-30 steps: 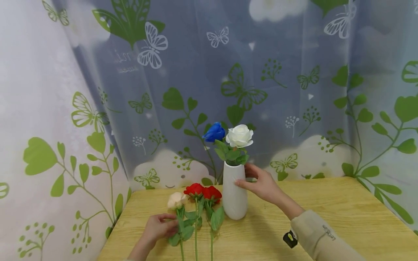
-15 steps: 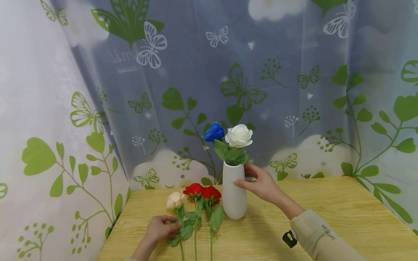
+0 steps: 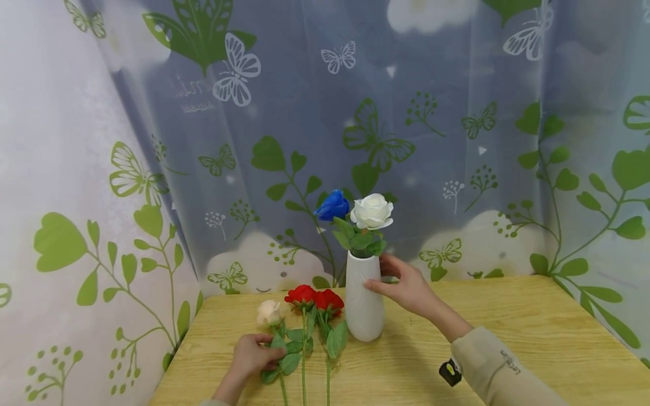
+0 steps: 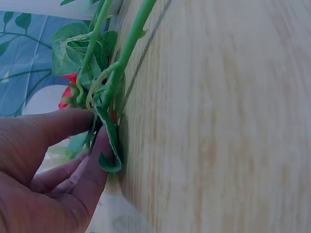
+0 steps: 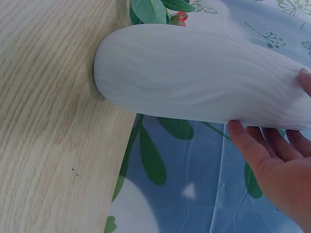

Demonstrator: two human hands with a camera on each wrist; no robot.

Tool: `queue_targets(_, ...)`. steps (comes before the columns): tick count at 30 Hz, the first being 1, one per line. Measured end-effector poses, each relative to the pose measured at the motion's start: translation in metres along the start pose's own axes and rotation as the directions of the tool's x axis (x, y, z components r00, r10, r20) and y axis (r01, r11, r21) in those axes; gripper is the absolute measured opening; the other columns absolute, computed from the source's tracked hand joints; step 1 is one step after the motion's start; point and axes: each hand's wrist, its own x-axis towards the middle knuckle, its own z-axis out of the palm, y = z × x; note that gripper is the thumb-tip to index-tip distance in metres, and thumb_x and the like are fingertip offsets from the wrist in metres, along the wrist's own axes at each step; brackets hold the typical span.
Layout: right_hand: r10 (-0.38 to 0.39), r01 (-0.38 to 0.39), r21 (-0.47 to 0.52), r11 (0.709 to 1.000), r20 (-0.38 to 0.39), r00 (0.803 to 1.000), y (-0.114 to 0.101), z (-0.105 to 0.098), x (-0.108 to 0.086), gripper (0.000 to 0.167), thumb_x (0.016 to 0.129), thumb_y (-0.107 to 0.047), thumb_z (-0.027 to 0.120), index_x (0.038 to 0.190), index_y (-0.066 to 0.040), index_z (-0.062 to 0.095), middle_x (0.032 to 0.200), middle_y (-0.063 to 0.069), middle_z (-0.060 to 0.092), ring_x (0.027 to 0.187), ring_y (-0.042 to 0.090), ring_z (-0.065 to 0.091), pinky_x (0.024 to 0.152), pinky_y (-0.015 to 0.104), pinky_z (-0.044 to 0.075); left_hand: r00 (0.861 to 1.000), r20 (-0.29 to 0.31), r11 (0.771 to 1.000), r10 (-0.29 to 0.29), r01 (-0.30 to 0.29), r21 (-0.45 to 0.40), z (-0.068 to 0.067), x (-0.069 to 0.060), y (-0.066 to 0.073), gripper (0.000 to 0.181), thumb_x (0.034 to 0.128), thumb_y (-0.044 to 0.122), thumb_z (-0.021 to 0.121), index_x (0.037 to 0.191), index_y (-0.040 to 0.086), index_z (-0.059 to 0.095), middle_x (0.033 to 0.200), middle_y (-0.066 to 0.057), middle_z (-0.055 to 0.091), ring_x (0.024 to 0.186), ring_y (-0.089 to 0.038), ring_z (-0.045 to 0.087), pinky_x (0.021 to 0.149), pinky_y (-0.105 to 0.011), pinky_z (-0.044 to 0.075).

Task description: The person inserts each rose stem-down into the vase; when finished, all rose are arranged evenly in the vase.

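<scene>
My left hand (image 3: 252, 356) pinches the cream rose (image 3: 269, 313) by its leafy stem, just below the bloom. In the left wrist view, thumb and fingers meet at the green stem (image 4: 120, 68) and a leaf, close to the tabletop. My right hand (image 3: 412, 286) holds the upper part of a white vase (image 3: 364, 307) from its right side. The vase stands upright; a white rose (image 3: 373, 211) and a blue rose (image 3: 332, 206) are in it. The right wrist view shows fingers against the vase's side, with the thumb partly out of frame.
Two red roses (image 3: 302, 294) lie side by side between the cream rose and the vase, stems toward the near edge. A small black object (image 3: 449, 372) is by the right sleeve. A patterned curtain (image 3: 437, 169) hangs behind the wooden table (image 3: 508, 327).
My left hand has shifted slightly to the right, further onto the stem. The cream bloom has tipped a little left and down. The right hand and the vase stay still.
</scene>
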Motion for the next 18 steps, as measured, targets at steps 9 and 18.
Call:
queue_targets(9,-0.009,0.009,0.011,1.000,0.006,1.000,-0.0034,0.0011,-0.0014,0.073,0.093,-0.037,0.083,0.155,-0.012,0.051,0.143,0.015,0.065,0.129,0.036,0.065,0.103,0.053,0.059,0.999,0.004,0.999,-0.048,0.048,-0.014,0.0011,0.0004,0.0007,0.058,0.0834,-0.004,0.084,0.131,-0.024,0.057,0.085,-0.015,0.077,0.060,-0.017,0.073,0.060,-0.032,0.066)
queue_targets(18,-0.015,0.015,0.010,1.000,0.001,1.000,-0.0031,0.0002,-0.0005,0.072,0.093,-0.036,0.083,0.154,-0.012,0.052,0.143,0.016,0.065,0.129,0.037,0.065,0.102,0.052,0.060,0.997,-0.077,0.991,0.021,-0.031,-0.127,0.0020,0.0026,0.0081,0.057,0.0852,0.001,0.086,0.133,-0.017,0.061,0.080,-0.005,0.071,0.068,-0.014,0.071,0.062,-0.029,0.064)
